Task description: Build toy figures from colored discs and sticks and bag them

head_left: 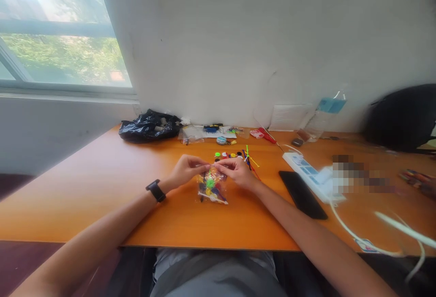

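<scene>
A small clear plastic bag (211, 188) with colourful pieces inside, green, yellow, blue, red and white, hangs or rests at the table's middle. My left hand (188, 170) pinches its top edge from the left, a dark watch on that wrist. From the right, my right hand (236, 172) pinches the same edge, the fingertips of both hands close together. Just beyond my hands lie several coloured round pieces (233, 155) and thin coloured sticks (248, 157), partly hidden by my right hand.
A black plastic bag (148, 126) sits at the back left. A blue-and-white round item (221, 140) and a red item (267, 135) lie near the wall. To the right are a black phone (302, 195), a white power strip (311, 176) with cables, and a dark backpack (402, 117).
</scene>
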The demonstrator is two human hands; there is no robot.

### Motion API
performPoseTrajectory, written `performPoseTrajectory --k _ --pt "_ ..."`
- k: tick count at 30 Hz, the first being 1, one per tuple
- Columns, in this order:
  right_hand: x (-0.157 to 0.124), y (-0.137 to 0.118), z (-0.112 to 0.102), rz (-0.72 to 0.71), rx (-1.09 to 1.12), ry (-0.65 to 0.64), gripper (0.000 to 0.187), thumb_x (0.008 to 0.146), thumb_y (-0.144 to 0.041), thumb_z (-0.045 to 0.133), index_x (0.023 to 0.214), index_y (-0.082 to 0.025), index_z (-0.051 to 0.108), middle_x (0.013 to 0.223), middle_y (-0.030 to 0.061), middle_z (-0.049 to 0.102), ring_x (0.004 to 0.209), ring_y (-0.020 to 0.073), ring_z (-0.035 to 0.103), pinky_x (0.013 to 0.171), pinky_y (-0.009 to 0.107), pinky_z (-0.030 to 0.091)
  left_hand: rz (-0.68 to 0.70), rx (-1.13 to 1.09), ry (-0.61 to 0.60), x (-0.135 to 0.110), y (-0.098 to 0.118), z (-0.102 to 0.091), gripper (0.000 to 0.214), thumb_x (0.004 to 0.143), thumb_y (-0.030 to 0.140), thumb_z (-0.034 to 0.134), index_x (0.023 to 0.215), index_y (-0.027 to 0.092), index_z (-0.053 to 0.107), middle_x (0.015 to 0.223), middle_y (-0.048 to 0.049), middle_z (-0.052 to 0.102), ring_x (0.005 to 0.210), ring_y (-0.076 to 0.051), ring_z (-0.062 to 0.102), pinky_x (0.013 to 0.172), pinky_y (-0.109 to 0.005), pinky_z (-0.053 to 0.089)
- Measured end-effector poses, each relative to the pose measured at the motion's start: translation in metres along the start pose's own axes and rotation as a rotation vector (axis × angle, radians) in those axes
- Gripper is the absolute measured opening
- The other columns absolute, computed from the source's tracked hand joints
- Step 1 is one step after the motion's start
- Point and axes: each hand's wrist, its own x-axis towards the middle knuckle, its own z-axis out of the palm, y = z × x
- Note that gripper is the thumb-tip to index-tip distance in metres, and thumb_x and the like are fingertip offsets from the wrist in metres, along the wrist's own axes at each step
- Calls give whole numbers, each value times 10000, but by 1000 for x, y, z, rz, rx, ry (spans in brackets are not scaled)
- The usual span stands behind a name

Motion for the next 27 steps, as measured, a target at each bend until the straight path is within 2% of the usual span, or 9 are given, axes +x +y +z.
performPoseTrajectory --k 8,11,15,20,24,27 --pt "5 0 -20 97 100 42 459 791 -575 835 914 -134 826 719 56 753 587 154 678 587 273 565 -101 -85 40 6 -3 -12 374 823 479 851 868 110 813 804 -94 795 692 -138 696 691 -234 571" --pt "4 -1 -19 89 110 51 442 785 -553 842 924 -133 831 708 53 755 572 150 676 578 273 569 -85 -82 29 6 -4 -13 374 821 477 854 856 107 803 796 -92 792 690 -138 698 694 -235 574" --pt "3 0 -16 106 170 80 423 757 -474 868 1027 -150 842 716 44 768 580 149 677 578 276 567 -59 -80 18 5 -5 -13 366 810 461 865 889 109 803 797 -88 795 702 -153 715 708 -260 593" --pt "3 8 -13 71 209 158 310 759 -394 844 980 -178 867 663 36 752 548 132 632 557 267 524 -55 -80 35 4 -5 -13 391 794 426 880 1027 117 818 945 -114 823 789 -189 758 774 -305 629" --pt "3 8 -12 40 229 185 293 766 -422 848 937 -185 866 665 39 743 569 140 634 575 275 526 -21 -51 79 3 -5 -11 348 822 415 855 1011 123 831 956 -123 826 826 -203 767 800 -318 634" --pt "3 3 -12 52 241 169 365 790 -479 843 1002 -182 844 718 33 742 593 138 642 588 270 534 19 -45 113 2 -6 -9 294 833 399 842 946 127 833 888 -113 822 794 -197 764 778 -306 626"
